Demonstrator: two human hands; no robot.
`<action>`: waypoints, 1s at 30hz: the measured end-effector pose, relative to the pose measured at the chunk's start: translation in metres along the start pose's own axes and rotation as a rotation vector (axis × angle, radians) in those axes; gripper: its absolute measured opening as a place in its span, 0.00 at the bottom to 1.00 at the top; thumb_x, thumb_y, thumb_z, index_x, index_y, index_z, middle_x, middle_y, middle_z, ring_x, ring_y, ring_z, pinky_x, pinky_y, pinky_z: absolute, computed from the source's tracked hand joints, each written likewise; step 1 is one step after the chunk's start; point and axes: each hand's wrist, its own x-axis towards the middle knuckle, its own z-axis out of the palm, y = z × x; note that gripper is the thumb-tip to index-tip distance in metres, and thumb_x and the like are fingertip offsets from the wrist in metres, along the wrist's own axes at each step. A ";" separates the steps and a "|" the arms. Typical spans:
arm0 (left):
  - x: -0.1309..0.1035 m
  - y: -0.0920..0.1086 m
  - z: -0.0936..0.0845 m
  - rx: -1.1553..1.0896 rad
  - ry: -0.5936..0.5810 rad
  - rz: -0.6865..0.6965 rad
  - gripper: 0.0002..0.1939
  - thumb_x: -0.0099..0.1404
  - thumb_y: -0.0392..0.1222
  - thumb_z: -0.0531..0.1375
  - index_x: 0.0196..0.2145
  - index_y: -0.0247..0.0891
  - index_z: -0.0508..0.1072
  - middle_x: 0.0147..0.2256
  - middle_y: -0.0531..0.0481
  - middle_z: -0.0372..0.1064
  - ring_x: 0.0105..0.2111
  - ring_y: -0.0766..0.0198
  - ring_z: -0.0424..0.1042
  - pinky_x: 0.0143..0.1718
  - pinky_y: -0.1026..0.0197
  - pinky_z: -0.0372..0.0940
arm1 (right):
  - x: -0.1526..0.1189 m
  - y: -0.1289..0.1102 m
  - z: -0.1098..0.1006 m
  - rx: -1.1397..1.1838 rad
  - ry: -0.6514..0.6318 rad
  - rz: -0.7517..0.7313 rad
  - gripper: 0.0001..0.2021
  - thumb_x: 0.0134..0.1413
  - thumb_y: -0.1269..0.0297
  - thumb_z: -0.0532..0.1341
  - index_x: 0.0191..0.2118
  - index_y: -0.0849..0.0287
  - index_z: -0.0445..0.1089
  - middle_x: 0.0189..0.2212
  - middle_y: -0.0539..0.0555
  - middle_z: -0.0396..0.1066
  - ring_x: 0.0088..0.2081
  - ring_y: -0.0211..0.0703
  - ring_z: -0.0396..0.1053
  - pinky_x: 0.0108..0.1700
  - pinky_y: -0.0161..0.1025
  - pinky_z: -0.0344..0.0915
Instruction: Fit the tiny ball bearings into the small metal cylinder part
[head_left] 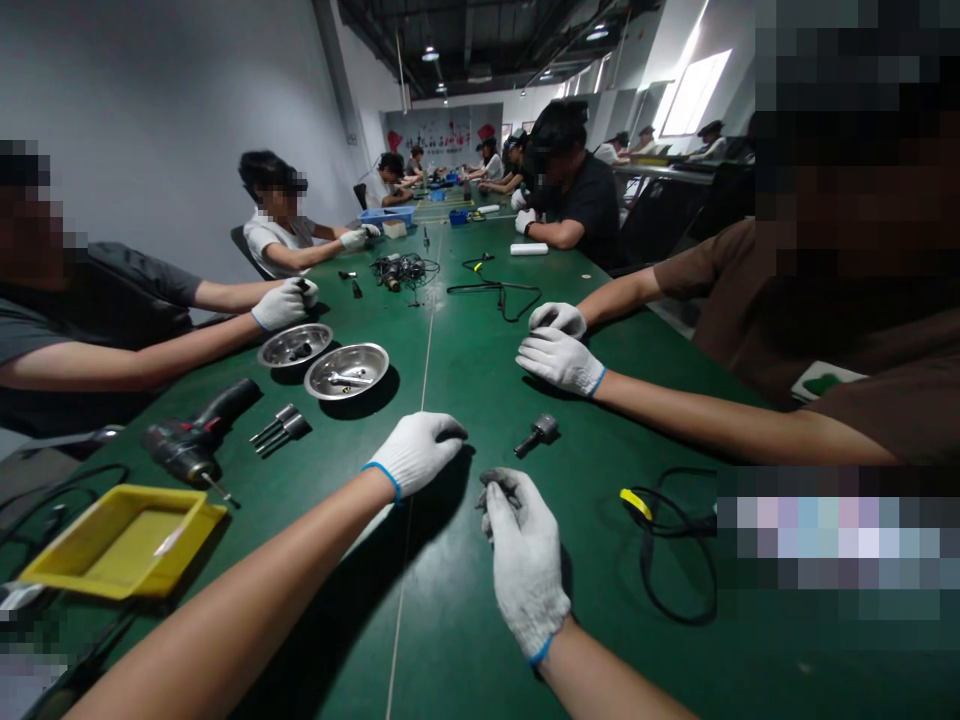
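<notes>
My left hand (420,452), in a white knit glove with a blue cuff, hovers over the middle of the green table (450,640). Its fingers are curled together, and what they hold, if anything, is hidden. My right hand (527,560) is gloved too, with thumb and grey-stained fingers closed in a pinch. Anything between them cannot be made out. Just beyond it lies a dark metal part with a thick round head and a narrow stem (538,435). Left of my left hand are a steel bowl (322,388) with small metal pieces and a dark pronged part (281,428).
A cordless drill (187,440) and a yellow tray (45,572) lie at the left. A second steel bowl (274,362) stands by a co-worker's gloved hand (283,305). Across on the right are another co-worker's gloved hands (559,360). Black cable (649,580) loops at the right.
</notes>
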 end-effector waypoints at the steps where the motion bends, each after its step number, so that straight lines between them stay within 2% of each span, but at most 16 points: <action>1: 0.000 -0.003 0.000 -0.093 -0.008 -0.028 0.16 0.67 0.35 0.59 0.48 0.36 0.83 0.41 0.43 0.83 0.41 0.56 0.82 0.50 0.55 0.76 | 0.000 -0.001 0.000 -0.006 -0.006 0.006 0.12 0.63 0.54 0.64 0.42 0.57 0.76 0.29 0.51 0.73 0.32 0.43 0.71 0.33 0.37 0.68; 3: -0.001 -0.008 0.001 -0.286 -0.035 -0.086 0.16 0.69 0.36 0.58 0.50 0.35 0.81 0.40 0.43 0.83 0.35 0.61 0.82 0.43 0.58 0.78 | -0.001 -0.003 -0.001 -0.018 -0.020 0.022 0.11 0.64 0.55 0.63 0.42 0.57 0.76 0.30 0.51 0.73 0.32 0.43 0.71 0.34 0.37 0.67; 5: -0.001 -0.013 0.002 -0.465 -0.068 -0.134 0.15 0.71 0.37 0.58 0.51 0.33 0.79 0.41 0.41 0.82 0.34 0.63 0.81 0.40 0.61 0.78 | -0.001 -0.005 -0.001 -0.026 -0.031 0.036 0.11 0.64 0.55 0.63 0.42 0.57 0.76 0.30 0.51 0.73 0.33 0.44 0.71 0.34 0.38 0.67; 10: -0.009 -0.023 0.005 -0.765 -0.162 -0.209 0.15 0.68 0.40 0.67 0.50 0.33 0.79 0.40 0.39 0.80 0.36 0.63 0.81 0.43 0.60 0.78 | -0.002 -0.009 -0.002 -0.040 -0.055 0.050 0.10 0.64 0.56 0.61 0.41 0.56 0.75 0.31 0.51 0.74 0.34 0.44 0.71 0.36 0.38 0.66; 14: -0.015 -0.021 0.003 -0.927 -0.209 -0.213 0.16 0.65 0.39 0.70 0.50 0.31 0.80 0.41 0.38 0.80 0.39 0.61 0.81 0.46 0.59 0.78 | -0.002 -0.012 -0.003 -0.043 -0.056 0.048 0.11 0.63 0.55 0.61 0.41 0.56 0.76 0.31 0.51 0.74 0.33 0.44 0.70 0.36 0.39 0.66; 16: -0.011 -0.014 -0.002 -0.813 -0.165 -0.180 0.15 0.67 0.36 0.67 0.50 0.30 0.80 0.42 0.37 0.80 0.40 0.61 0.81 0.45 0.59 0.77 | -0.002 -0.011 -0.003 -0.049 -0.051 0.049 0.11 0.63 0.56 0.61 0.41 0.56 0.76 0.31 0.51 0.74 0.33 0.44 0.70 0.36 0.39 0.66; 18: 0.002 -0.005 -0.010 -0.591 -0.064 -0.156 0.14 0.69 0.33 0.64 0.51 0.30 0.80 0.42 0.37 0.81 0.38 0.63 0.81 0.42 0.61 0.77 | -0.002 -0.010 -0.003 -0.057 -0.043 0.051 0.10 0.64 0.56 0.61 0.42 0.56 0.75 0.31 0.51 0.74 0.33 0.43 0.71 0.36 0.39 0.66; 21: 0.042 0.012 -0.021 -0.462 0.038 -0.130 0.17 0.71 0.34 0.63 0.56 0.33 0.78 0.45 0.39 0.81 0.36 0.67 0.80 0.41 0.64 0.76 | -0.003 -0.009 -0.003 -0.065 -0.036 0.055 0.10 0.64 0.57 0.60 0.41 0.56 0.75 0.31 0.51 0.74 0.33 0.43 0.70 0.36 0.38 0.66; 23: 0.074 0.022 -0.022 -0.337 0.111 -0.110 0.18 0.71 0.35 0.63 0.57 0.33 0.78 0.44 0.41 0.82 0.35 0.66 0.79 0.41 0.64 0.75 | -0.004 -0.010 -0.002 -0.067 -0.030 0.058 0.10 0.64 0.57 0.60 0.41 0.56 0.76 0.31 0.51 0.74 0.33 0.43 0.70 0.36 0.38 0.66; 26: 0.115 0.036 -0.008 -0.108 0.144 -0.092 0.16 0.65 0.36 0.68 0.50 0.35 0.83 0.41 0.43 0.83 0.40 0.57 0.82 0.45 0.59 0.76 | -0.004 -0.010 -0.002 -0.077 -0.028 0.054 0.10 0.64 0.58 0.60 0.41 0.56 0.76 0.31 0.51 0.74 0.33 0.44 0.71 0.36 0.39 0.67; 28: 0.134 0.044 0.007 0.048 0.149 -0.067 0.12 0.60 0.35 0.70 0.43 0.36 0.86 0.43 0.40 0.84 0.49 0.48 0.81 0.54 0.55 0.74 | -0.003 -0.010 -0.002 -0.092 -0.027 0.046 0.10 0.64 0.58 0.61 0.41 0.56 0.76 0.31 0.52 0.74 0.34 0.44 0.71 0.36 0.39 0.67; 30: 0.146 0.051 0.022 0.165 0.150 -0.029 0.12 0.61 0.35 0.70 0.43 0.36 0.86 0.49 0.37 0.82 0.57 0.45 0.77 0.62 0.52 0.69 | -0.004 -0.010 -0.002 -0.100 -0.024 0.040 0.09 0.64 0.58 0.61 0.41 0.56 0.77 0.31 0.52 0.75 0.34 0.44 0.72 0.36 0.39 0.68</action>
